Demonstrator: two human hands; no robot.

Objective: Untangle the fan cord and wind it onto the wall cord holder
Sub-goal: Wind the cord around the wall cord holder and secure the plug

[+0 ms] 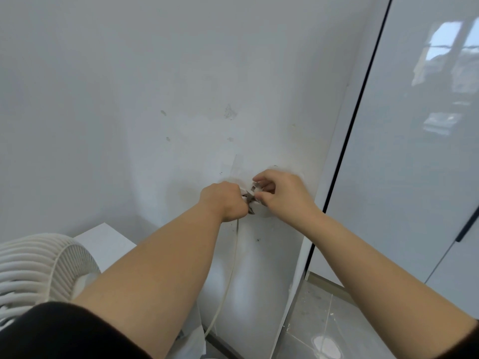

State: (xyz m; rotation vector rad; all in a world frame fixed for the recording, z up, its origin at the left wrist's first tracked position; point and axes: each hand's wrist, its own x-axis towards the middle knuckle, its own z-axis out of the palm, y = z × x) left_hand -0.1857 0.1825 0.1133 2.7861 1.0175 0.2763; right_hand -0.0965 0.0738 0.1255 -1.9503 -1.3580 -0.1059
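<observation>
The person's left hand (223, 200) and right hand (283, 194) meet low on the plain white painted wall (155, 86), a little below the centre of the view. Between them sits the small white wall cord holder (260, 212). The hands hide most of it, and only a rounded white edge and a clear bit at its front show.

The left hand is at 9 o'clock of the holder. Its fingers are curled into a fist round the thin white fan cord (234, 255), with the knuckles against the wall. The cord leaves the underside of that fist and hangs down the wall in a loose curve toward 7 o'clock. It passes behind the left forearm near the floor. How many turns already lie on the holder cannot be told.

The right hand is at 3 o'clock of the holder. Its forefinger arches over the top and its thumb comes in from below, so the two pinch the front of the holder. The other fingers are tucked behind and cannot be seen clearly.

At 8 o'clock in the view stands the white round fan with a ribbed plastic grille (39, 268), resting on a white boxy surface (108, 244) set against the wall. A black sleeve (64, 332) covers the left upper arm at the bottom edge. At 3 o'clock a glossy white cabinet door (414, 164) with a thin black edge reflects a window. Below it, at 5 o'clock, lies the grey tiled floor (324, 320), marked with pale splashes.
</observation>
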